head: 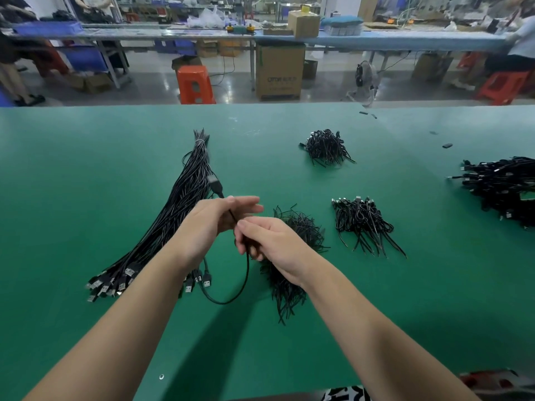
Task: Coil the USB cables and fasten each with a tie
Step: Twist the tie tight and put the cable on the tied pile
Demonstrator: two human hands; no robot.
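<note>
One black USB cable (246,273) runs between both hands above the green table (86,169). My left hand (214,221) holds the cable near its plug (215,185), which sticks up past the fingers. My right hand (269,241) pinches the cable lower down, and a loose loop hangs from it to the table. A long bundle of uncoiled USB cables (173,215) lies to the left, plugs toward me. A pile of black ties (292,256) lies under my right hand.
Piles of coiled, tied cables lie at the far centre (325,147), the middle right (362,224) and the right edge (503,189). Small black bits (447,145) dot the far right. Beyond the table stand an orange stool (195,85) and a cardboard box (280,70).
</note>
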